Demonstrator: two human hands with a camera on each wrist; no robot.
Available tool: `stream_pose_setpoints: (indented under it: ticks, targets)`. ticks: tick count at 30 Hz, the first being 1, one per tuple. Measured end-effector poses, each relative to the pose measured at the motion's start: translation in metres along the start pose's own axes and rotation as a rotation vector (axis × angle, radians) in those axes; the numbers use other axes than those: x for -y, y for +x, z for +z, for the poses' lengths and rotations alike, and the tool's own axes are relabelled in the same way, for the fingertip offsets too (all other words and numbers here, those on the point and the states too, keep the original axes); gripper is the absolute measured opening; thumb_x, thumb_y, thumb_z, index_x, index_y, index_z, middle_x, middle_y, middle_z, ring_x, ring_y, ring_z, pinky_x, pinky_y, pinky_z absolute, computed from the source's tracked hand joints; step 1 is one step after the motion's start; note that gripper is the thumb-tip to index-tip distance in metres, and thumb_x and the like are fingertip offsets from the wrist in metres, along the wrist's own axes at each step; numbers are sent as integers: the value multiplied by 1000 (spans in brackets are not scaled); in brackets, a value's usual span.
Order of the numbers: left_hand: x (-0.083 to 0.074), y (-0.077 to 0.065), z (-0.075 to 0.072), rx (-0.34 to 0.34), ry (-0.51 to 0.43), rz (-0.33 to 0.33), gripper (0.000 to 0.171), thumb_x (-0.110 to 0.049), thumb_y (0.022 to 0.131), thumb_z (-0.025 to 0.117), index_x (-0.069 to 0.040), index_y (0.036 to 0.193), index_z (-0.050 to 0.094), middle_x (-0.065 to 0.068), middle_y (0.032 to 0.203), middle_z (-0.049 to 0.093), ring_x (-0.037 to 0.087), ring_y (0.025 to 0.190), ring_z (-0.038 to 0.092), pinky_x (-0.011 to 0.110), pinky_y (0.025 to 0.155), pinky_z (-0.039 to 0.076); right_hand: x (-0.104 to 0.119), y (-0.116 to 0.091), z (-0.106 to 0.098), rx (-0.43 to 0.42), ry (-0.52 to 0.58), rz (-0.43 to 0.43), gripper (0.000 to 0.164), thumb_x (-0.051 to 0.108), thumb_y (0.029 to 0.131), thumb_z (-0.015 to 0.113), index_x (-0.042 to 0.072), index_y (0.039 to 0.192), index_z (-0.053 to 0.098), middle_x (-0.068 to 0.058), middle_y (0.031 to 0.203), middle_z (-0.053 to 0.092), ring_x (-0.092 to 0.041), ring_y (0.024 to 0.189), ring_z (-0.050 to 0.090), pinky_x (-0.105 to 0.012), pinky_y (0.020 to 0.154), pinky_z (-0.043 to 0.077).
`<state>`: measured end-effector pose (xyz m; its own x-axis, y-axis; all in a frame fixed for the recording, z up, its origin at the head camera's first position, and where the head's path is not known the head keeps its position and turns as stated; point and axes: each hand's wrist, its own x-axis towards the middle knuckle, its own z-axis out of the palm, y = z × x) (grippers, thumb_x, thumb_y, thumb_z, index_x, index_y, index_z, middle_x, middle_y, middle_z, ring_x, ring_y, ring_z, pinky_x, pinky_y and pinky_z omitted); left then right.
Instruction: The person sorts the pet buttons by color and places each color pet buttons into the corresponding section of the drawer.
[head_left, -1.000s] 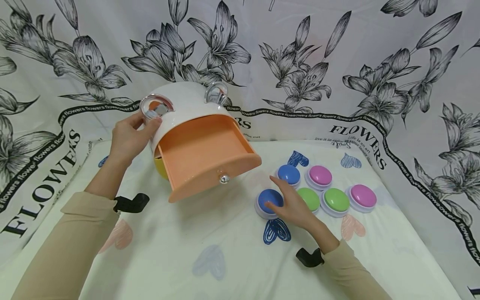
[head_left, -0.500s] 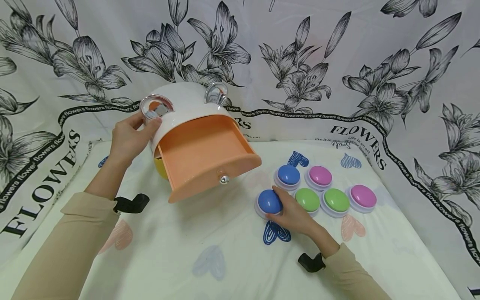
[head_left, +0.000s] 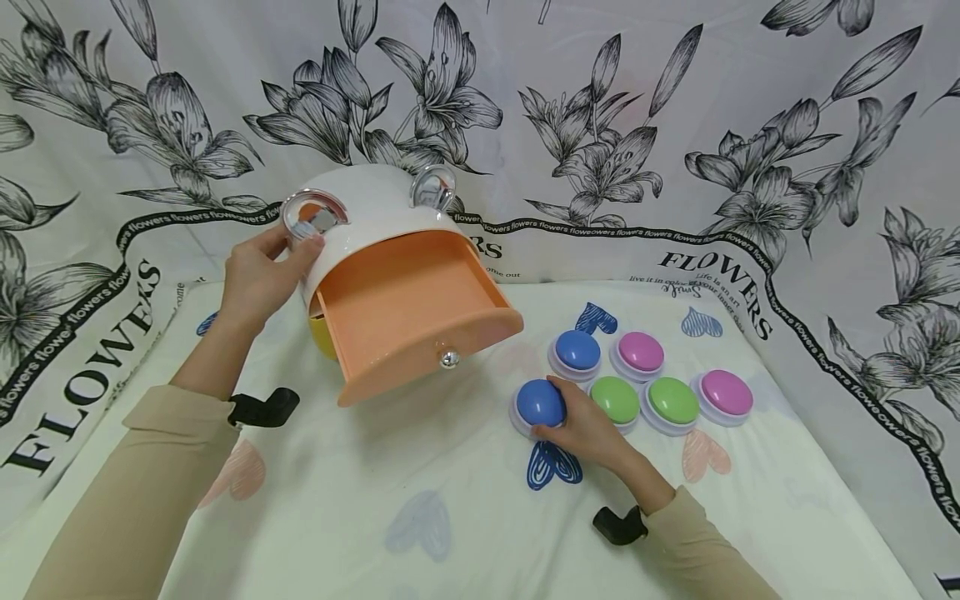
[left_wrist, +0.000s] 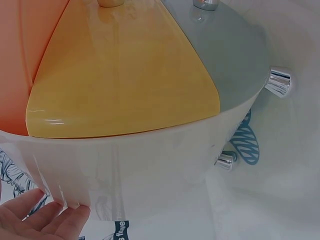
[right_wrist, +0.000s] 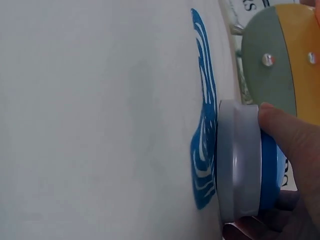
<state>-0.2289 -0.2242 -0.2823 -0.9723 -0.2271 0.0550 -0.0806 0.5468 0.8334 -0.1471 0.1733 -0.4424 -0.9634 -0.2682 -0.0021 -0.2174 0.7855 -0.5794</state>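
Note:
A small rounded white drawer cabinet [head_left: 367,196] with silver ear-like fittings stands left of centre in the head view. Its orange top drawer [head_left: 412,283] is pulled out and bare inside. My left hand [head_left: 264,277] holds the cabinet's left side near one fitting, thumb in front; in the left wrist view its fingertips [left_wrist: 75,212] touch the white shell. To the right, my right hand [head_left: 588,427] grips a blue domed push button [head_left: 540,402] on a white base. In the right wrist view, thumb and fingers span its rim, and the base sits at the tablecloth.
Beyond the right hand stand another blue button [head_left: 577,350], two green ones [head_left: 672,400] and two pink ones [head_left: 641,351]. Lower yellow [left_wrist: 125,80] and green [left_wrist: 230,65] drawers are closed in the left wrist view. A flower-printed cloth [head_left: 450,83] hangs behind.
My right hand has come down over the front blue button and closed its thumb and fingers around it. The left hand and the cabinet have stayed in place.

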Motion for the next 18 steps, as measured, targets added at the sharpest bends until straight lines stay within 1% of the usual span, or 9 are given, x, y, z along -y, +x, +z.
stream_pose_setpoints:
  ticks: [2,5,6,7,10,13,14,15,18]
  targets:
    - [1,1,0,0,1,-1,73,-62,76,46,-23,136,30,5,141,27,26,130,20,50,92,35,0,0,0,-7,-1,-3,79,39,69,71,7,131,34,-11,126,45,-26,109,49,-40,86,45]
    - [4,5,1,-4,-4,-2,72,-62,75,47,-27,135,31,3,141,28,25,130,20,50,91,36,0,0,-1,-17,3,-10,79,39,69,71,6,130,35,-11,124,46,-26,108,50,-40,85,45]
    - [7,7,1,-6,-8,6,71,-63,74,48,-28,135,32,3,141,28,25,130,20,51,91,36,0,0,-2,-19,4,-13,79,40,69,71,6,130,35,-11,124,46,-26,108,50,-40,85,45]
    - [16,14,2,-12,-39,13,69,-62,73,51,-31,133,35,0,140,31,23,130,20,46,88,42,0,0,-2,-22,3,-15,79,40,68,71,6,130,35,-11,124,46,-26,108,50,-40,86,45]
    - [19,16,2,-11,-38,16,68,-62,72,52,-32,131,36,0,139,31,23,130,20,47,87,42,0,0,-3,-31,-1,-12,80,41,68,71,7,130,35,-10,125,46,-26,109,49,-41,86,44]
    - [13,10,2,-6,-30,6,70,-61,74,50,-29,134,34,1,140,30,23,130,20,45,89,41,1,1,-7,-40,-12,-7,80,42,68,71,9,131,35,-9,126,45,-25,111,48,-40,87,44]
    - [4,3,1,1,2,-3,72,-63,75,47,-26,135,31,3,141,28,25,130,19,50,92,35,2,1,-9,-43,-13,-5,81,42,68,71,9,131,34,-8,126,45,-25,111,48,-40,87,44]
    - [1,1,1,2,4,-7,73,-63,75,46,-25,136,31,4,141,27,25,131,19,49,93,35,3,2,-11,-45,-13,-3,81,43,68,71,9,132,34,-8,127,45,-25,111,47,-40,87,44]
    - [0,0,1,3,2,-10,74,-64,75,45,-25,136,31,4,141,27,24,130,20,49,93,35,5,4,-18,-45,-8,-1,81,44,68,70,10,132,33,-9,128,43,-26,111,47,-41,86,44]
